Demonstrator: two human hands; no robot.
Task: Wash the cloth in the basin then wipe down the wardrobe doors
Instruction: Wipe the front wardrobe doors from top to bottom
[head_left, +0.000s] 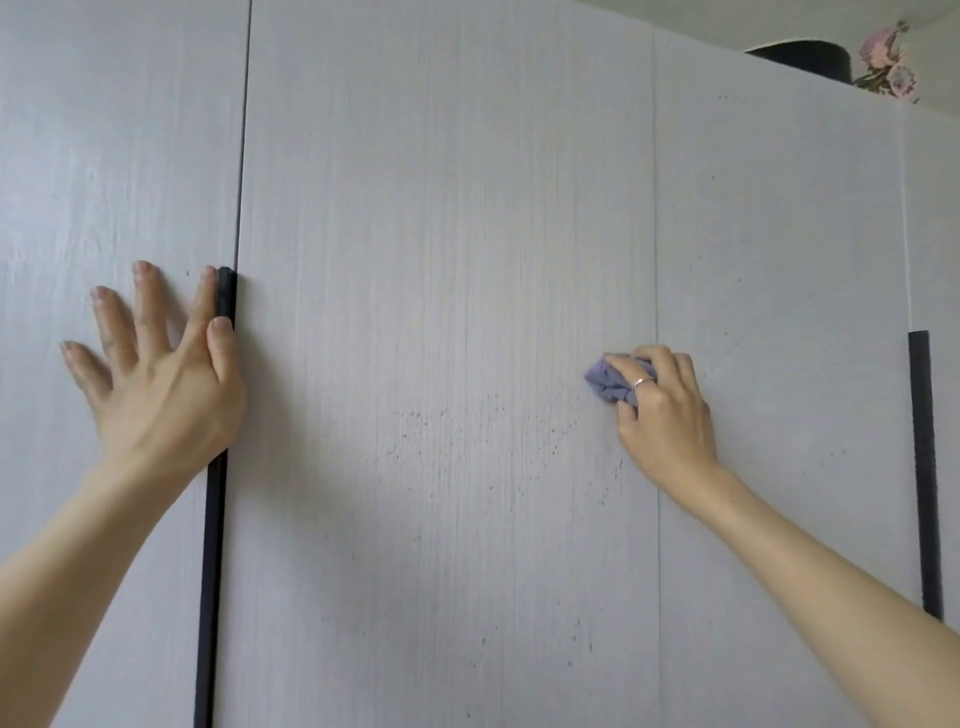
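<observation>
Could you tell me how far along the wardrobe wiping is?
Washing cannot be judged here. In hand: the right hand presses the bunched cloth on the middle door; the left hand braces flat. Left: dark specks remain.

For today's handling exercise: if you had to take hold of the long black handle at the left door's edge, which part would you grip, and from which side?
Probably the bare stretch of the black handle below the left hand, coming from its right side. It is a thin vertical strip along the door edge beside the gap, so fingers could likely hook round there.
</observation>
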